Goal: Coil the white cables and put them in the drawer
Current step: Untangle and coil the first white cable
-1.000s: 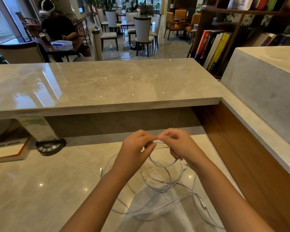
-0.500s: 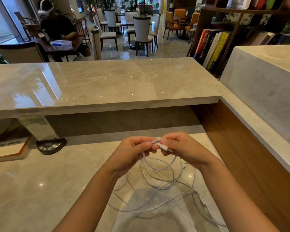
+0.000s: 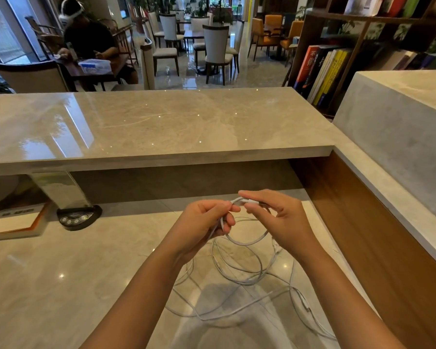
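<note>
Loose white cables (image 3: 247,278) lie tangled on the lower marble desk (image 3: 61,285) under my hands. My left hand (image 3: 207,217) pinches one cable between thumb and fingers, with a short loop (image 3: 249,241) hanging below it. My right hand (image 3: 275,215) pinches the white plug end (image 3: 248,202) of that cable just right of the left hand. Both hands hover a little above the desk. No drawer is in view.
A raised marble counter (image 3: 161,127) overhangs the desk at the back. A wooden side wall (image 3: 363,235) closes the right. A black button panel (image 3: 78,217) and a sign card (image 3: 15,222) sit at the left. A person sits at a far table (image 3: 86,44).
The plug end has come out from between my hands and my right hand has drawn slightly right and up. A small loop now hangs from my left hand.
</note>
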A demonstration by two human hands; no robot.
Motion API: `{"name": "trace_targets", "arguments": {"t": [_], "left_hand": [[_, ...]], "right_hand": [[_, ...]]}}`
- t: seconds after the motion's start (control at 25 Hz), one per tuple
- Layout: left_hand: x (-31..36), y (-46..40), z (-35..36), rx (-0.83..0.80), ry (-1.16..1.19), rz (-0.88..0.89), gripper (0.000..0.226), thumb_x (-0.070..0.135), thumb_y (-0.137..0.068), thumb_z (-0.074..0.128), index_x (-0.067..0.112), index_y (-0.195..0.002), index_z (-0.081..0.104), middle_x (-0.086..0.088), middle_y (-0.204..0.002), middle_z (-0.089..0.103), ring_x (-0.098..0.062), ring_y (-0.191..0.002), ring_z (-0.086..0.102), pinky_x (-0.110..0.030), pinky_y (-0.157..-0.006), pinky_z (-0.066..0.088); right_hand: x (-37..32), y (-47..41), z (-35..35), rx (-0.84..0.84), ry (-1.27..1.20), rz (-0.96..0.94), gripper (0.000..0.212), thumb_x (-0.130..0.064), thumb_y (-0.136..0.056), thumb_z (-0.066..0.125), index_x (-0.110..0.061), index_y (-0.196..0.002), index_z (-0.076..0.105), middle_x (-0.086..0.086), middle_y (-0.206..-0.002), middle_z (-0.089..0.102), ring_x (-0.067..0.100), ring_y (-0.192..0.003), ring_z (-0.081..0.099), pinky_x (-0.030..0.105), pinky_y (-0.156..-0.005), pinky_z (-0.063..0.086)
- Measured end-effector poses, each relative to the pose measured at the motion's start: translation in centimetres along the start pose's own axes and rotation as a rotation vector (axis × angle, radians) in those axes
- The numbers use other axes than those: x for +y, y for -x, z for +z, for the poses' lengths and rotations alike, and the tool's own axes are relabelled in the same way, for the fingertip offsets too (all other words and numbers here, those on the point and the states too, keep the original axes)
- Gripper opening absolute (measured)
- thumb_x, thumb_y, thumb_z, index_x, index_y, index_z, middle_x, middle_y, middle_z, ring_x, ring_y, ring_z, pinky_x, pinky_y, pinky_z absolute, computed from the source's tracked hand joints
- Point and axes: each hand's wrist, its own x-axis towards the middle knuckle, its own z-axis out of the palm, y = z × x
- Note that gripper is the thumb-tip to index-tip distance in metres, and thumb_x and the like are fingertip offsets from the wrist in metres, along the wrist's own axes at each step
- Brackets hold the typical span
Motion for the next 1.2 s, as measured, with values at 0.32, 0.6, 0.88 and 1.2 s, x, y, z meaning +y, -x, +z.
{"name": "trace_targets", "arguments": {"t": [0.32, 0.6, 0.88, 1.2], "left_hand": [[1.0, 0.1, -1.3, -0.148, -0.273, -0.115, 0.027, 0.017, -0.096, 0.045, 0.010, -0.088, 0.070, 0.002, -0.063, 0.066, -0.004, -0.052, 0.056, -0.015, -0.050, 0.041], [0.9, -0.9, -1.4, -0.191, -0.015, -0.124, 0.021, 0.010, -0.093, 0.046, 0.007, -0.092, 0.068, -0.002, -0.073, 0.070, -0.009, -0.067, 0.065, -0.020, -0.064, 0.054], [2.3, -1.6, -1.0, 0.066, 0.590, 0.105, 0.021, 0.007, -0.093, 0.044, 0.006, -0.092, 0.064, -0.004, -0.065, 0.071, -0.013, -0.066, 0.070, -0.028, -0.074, 0.057], [2.0, -1.1, -2.8, 0.129, 0.530, 0.165, 0.019, 0.010, -0.093, 0.045, 0.007, -0.097, 0.063, -0.001, -0.058, 0.064, -0.010, -0.059, 0.066, -0.026, -0.068, 0.059]], "right_hand": [[0.0, -0.2, -1.0, -0.088, -0.222, 0.199, 0.014, -0.010, -0.093, 0.051, -0.014, -0.090, 0.065, 0.003, -0.079, 0.073, 0.019, -0.063, 0.071, 0.024, -0.058, 0.057], [-0.1, -1.7, -1.2, -0.026, -0.353, 0.237, 0.011, -0.013, -0.095, 0.046, -0.007, -0.095, 0.055, 0.008, -0.075, 0.072, 0.024, -0.063, 0.071, 0.026, -0.056, 0.057], [0.3, 0.9, 3.8, -0.259, -0.681, 0.507, 0.044, -0.039, -0.097, 0.028, -0.016, -0.125, 0.053, 0.004, -0.113, 0.070, 0.012, -0.110, 0.063, 0.029, -0.102, 0.043], [0.6, 1.6, 4.9, -0.525, -0.783, 0.459, 0.006, -0.010, -0.088, 0.049, -0.012, -0.088, 0.054, 0.001, -0.069, 0.064, 0.017, -0.072, 0.062, 0.035, -0.085, 0.050]]}}
